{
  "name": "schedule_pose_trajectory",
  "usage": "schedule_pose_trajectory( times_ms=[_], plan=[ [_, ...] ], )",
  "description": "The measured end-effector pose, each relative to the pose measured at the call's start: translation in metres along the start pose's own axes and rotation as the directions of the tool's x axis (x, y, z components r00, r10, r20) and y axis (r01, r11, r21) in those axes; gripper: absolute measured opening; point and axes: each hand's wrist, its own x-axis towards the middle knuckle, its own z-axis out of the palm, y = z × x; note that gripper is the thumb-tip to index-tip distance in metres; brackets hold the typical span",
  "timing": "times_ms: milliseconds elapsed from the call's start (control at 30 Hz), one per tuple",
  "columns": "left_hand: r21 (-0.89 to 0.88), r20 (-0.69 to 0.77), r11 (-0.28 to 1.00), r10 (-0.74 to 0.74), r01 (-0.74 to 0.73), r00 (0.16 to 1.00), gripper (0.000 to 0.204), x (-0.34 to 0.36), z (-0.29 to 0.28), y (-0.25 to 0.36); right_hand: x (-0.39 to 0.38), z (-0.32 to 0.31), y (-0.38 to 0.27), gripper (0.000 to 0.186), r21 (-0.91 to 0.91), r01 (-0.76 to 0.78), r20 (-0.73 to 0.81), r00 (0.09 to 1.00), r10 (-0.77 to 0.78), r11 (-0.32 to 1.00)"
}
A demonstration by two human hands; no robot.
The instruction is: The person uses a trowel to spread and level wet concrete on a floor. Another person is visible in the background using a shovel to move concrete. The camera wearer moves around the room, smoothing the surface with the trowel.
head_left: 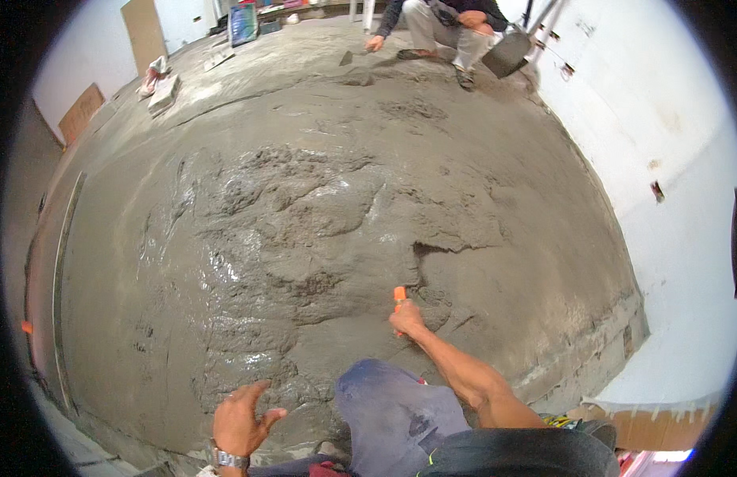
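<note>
My right hand [406, 318] is closed around the orange handle of a trowel [399, 293], low over the wet cement [328, 211]. Its blade cannot be told apart from the grey mix. Just beyond the hand, a dark, sharp-edged gap [424, 253] breaks the surface. Nothing is in my left hand [239, 419], which hovers at the lower left with fingers apart and curved, a metal watch [227, 459] on its wrist. Rough, wet lumps cover the middle of the cement, while smoother stretches lie to both sides. My knee [388, 405] in grey cloth stands between my hands.
At the far side a co-worker crouches, one hand [375, 43] holding a small trowel [347, 58]. A shovel [507, 53] leans near the white right wall [655, 143]. A block [164, 95] lies at the far left. A long straight strip [64, 278] runs along the left edge.
</note>
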Motion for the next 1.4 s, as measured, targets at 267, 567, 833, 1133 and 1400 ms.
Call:
schedule_pose_trajectory(
  times_ms=[267,567,833,1133,1400],
  plan=[
    [-0.063,0.117,0.998,0.031,-0.024,0.993,0.056,0.022,0.024,-0.003,-0.049,0.027,-0.069,0.036,-0.309,0.558,0.341,0.821,-0.458,0.77],
    [-0.002,0.007,1.0,-0.017,0.017,1.0,0.056,-0.012,0.021,-0.036,0.034,-0.13,0.112,0.024,-0.193,0.09,-0.586,0.788,-0.189,0.977],
    [0.008,0.077,1.0,-0.019,0.019,0.997,0.059,-0.009,0.012,-0.016,0.114,-0.214,0.137,0.025,-0.448,-0.075,-0.336,0.937,-0.09,0.891],
    [-0.008,0.05,1.0,0.011,-0.011,0.999,0.054,-0.016,0.006,-0.017,0.113,-0.076,-0.021,0.038,-0.455,0.078,-0.099,0.986,-0.137,0.887],
    [-0.046,0.005,0.998,0.045,-0.045,0.999,0.053,-0.012,0.012,-0.027,0.045,0.058,-0.108,0.027,-0.387,0.517,0.307,0.853,-0.422,0.763]
  ],
)
